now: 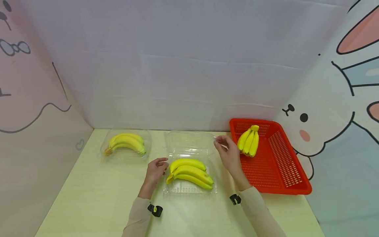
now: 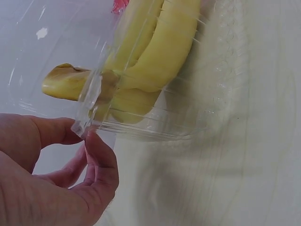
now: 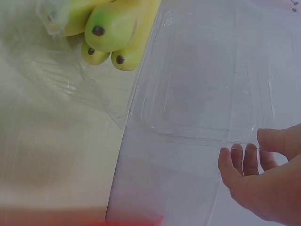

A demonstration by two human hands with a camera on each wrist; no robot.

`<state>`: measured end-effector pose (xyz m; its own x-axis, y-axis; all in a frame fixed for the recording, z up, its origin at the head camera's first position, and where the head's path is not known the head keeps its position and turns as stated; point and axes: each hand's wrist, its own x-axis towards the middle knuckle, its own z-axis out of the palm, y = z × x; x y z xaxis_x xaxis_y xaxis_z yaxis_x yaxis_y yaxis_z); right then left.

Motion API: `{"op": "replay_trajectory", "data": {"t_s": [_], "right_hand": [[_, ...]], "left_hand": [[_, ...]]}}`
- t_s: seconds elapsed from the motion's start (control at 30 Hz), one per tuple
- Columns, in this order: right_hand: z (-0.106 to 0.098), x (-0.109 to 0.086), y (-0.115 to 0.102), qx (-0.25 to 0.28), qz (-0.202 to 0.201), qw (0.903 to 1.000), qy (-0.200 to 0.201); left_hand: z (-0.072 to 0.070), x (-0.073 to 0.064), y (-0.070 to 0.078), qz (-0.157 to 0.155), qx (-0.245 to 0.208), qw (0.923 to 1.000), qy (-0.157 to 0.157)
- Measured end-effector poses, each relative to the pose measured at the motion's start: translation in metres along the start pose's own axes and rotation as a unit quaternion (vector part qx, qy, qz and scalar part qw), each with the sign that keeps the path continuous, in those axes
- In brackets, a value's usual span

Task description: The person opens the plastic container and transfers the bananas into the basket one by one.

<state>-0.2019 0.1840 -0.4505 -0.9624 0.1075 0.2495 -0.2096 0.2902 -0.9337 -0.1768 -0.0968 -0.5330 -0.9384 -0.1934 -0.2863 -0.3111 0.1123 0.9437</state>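
In the head view a clear plastic clamshell box (image 1: 186,190) lies unfolded on the table, its lid (image 1: 188,144) tipped back towards the wall. A bunch of yellow bananas (image 1: 191,172) rests in the base, stem to the left. My left hand (image 1: 155,172) pinches the base's left rim between thumb and index finger, close beside the banana stem (image 2: 66,82) in the left wrist view. My right hand (image 1: 229,155) holds the right edge of the lid, with thumb and index finger at its corner (image 3: 254,136) in the right wrist view.
A red plastic basket (image 1: 284,191) stands at the right, a small bunch of bananas (image 1: 249,141) in its far left part. At the back left, another clear box (image 1: 146,135) holds bananas (image 1: 126,143). A white cloth wall (image 1: 177,82) rises behind the table.
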Motion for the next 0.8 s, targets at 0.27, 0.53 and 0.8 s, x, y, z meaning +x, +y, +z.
{"op": "replay_trajectory", "data": {"t_s": [0.27, 0.53, 0.8], "right_hand": [[0.009, 0.014, 0.005, -0.023, 0.000, 0.9994, 0.026], [0.018, 0.026, 0.010, -0.038, 0.028, 0.9980, 0.043], [0.027, 0.034, 0.018, -0.025, 0.037, 0.9969, 0.065]], "left_hand": [[0.001, 0.002, -0.002, 0.009, -0.003, 0.9999, 0.008], [0.001, 0.001, -0.004, 0.026, -0.011, 0.9996, 0.007], [0.001, 0.002, -0.006, 0.021, -0.012, 0.9997, 0.005]]}}
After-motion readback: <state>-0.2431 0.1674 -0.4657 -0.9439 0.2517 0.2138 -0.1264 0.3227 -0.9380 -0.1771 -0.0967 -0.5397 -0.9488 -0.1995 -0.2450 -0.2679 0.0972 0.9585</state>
